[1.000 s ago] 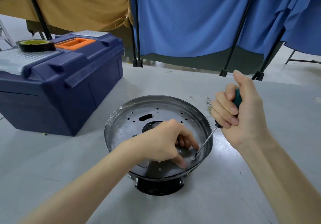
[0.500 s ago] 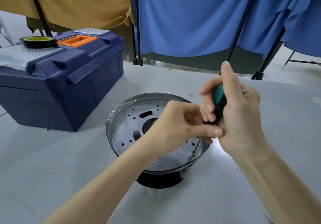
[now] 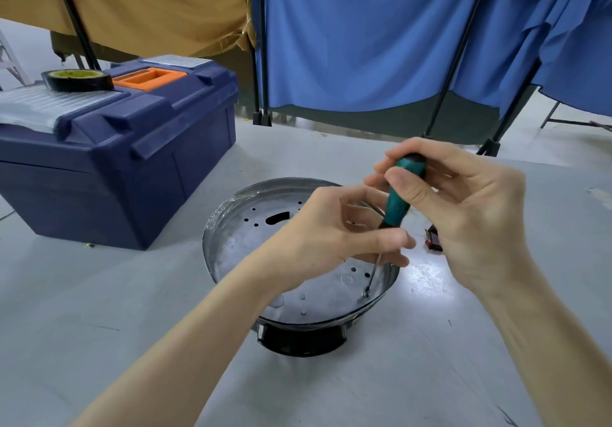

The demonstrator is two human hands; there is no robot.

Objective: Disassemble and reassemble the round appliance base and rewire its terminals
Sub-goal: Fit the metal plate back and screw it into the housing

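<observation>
**Screwdriver swung upright, both hands now on it**

Since a second ago the left hand (image 3: 328, 238) has lifted off the metal plate to the tool's shaft, and the right hand (image 3: 463, 214) has changed from a low fist to a fingertip hold high on the handle.

Under both hands the grey table (image 3: 99, 310) runs wide and bare toward the person. Well beyond the left forearm stands a blue toolbox (image 3: 132, 168), with a tape roll (image 3: 77, 80) on its lid.

The round appliance base (image 3: 238, 238) sits directly below the hands, shiny dished plate upward on a black housing (image 3: 301, 340).

The right hand's fingers curl round the green screwdriver (image 3: 399, 201). The left pinches its thin shaft lower down, so the two hands are close together on one tool. The tip rests on a screw (image 3: 366, 293) near the plate's raised rim, below the left fingers. A small red-and-black part (image 3: 433, 239) lies under the right palm, just outside the rim.

I judge this a screw-driving step. Whether it is loosening or tightening I cannot tell, and no wiring work shows. The rim crowds the shaft on the right-hand side, but above the hands there is free room.
</observation>
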